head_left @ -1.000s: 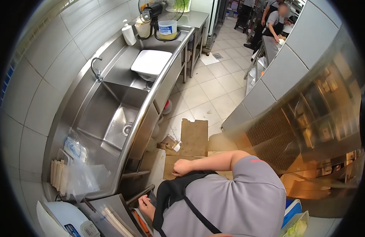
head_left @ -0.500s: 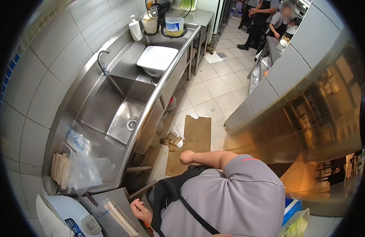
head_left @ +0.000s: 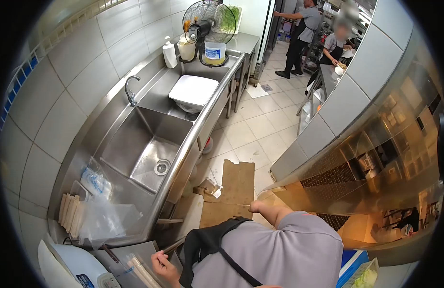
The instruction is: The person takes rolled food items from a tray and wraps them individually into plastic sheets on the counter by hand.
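My left hand [head_left: 165, 269] hangs at the lower left beside the counter edge, its fingers curled in, and I see nothing in it. Near it, several pale, slim wrapped sticks [head_left: 144, 271] lie on a grey metal surface [head_left: 117, 254]. My right hand [head_left: 256, 206] is out ahead of my body over the floor, drawn into a rounded fist with nothing showing in it. Beyond that hand, flattened brown cardboard [head_left: 237, 187] lies on the tiles. A black apron [head_left: 203, 247] covers my front.
Along the left runs a steel sink [head_left: 159, 139] with a faucet [head_left: 130, 91], a white-lidded tub [head_left: 194, 90] and a fan [head_left: 205, 26]. Clear plastic bags [head_left: 104, 216] lie at its near end. A translucent curtain [head_left: 376, 158] hangs at right. Two people work farther back.
My right hand has swung right and down, and my left hand has shifted slightly left. The view has tilted up. A person at the back now reaches an arm toward the doorway.
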Demonstrator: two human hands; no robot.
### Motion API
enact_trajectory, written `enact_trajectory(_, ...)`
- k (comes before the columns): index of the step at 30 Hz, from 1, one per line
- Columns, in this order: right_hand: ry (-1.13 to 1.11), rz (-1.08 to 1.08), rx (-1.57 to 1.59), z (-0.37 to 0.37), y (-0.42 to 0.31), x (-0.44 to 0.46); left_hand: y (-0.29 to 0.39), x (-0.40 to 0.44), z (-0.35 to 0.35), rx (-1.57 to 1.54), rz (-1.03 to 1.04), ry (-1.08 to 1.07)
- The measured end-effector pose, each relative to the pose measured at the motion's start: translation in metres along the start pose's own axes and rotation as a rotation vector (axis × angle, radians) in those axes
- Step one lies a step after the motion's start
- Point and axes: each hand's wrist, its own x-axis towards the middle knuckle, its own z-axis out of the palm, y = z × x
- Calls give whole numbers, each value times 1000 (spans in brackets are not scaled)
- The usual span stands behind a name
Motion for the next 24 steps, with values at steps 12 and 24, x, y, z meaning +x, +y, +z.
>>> enact_trajectory(12, 29, -104, 38, -31, -70, 3, -7, 17, 3, -81, 11, -34)
enact_trajectory(24, -18, -94, 55, 6, -58, 22, -14, 6, -30, -46, -74, 28)
